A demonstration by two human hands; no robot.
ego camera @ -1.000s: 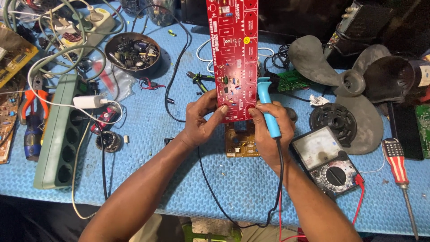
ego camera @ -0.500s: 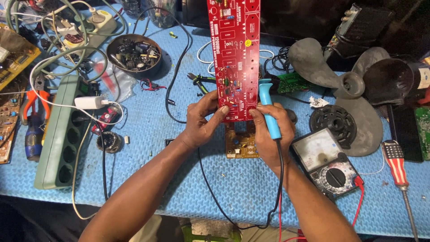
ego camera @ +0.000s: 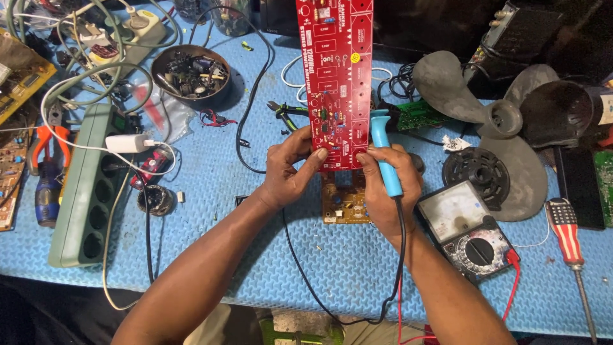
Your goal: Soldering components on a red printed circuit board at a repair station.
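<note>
A long red circuit board (ego camera: 335,76) stands up over the blue mat, running off the top of the view. My left hand (ego camera: 290,169) pinches its lower left corner. My right hand (ego camera: 388,191) touches the board's lower right corner with the fingertips and also grips a soldering iron with a blue handle (ego camera: 385,156); the iron's black cord runs down along my forearm. A smaller brown circuit board (ego camera: 345,201) lies flat on the mat just under both hands.
An analog multimeter (ego camera: 466,230) with a red lead lies right of my right wrist. A grey fan blade (ego camera: 491,121), a black round part (ego camera: 477,171) and a screwdriver (ego camera: 569,233) lie further right. A green power strip (ego camera: 83,191), a bowl of parts (ego camera: 190,73) and orange pliers (ego camera: 45,140) are left.
Both hands and the red board keep the same grip. The view has shifted slightly; nothing has been picked up or let go.
</note>
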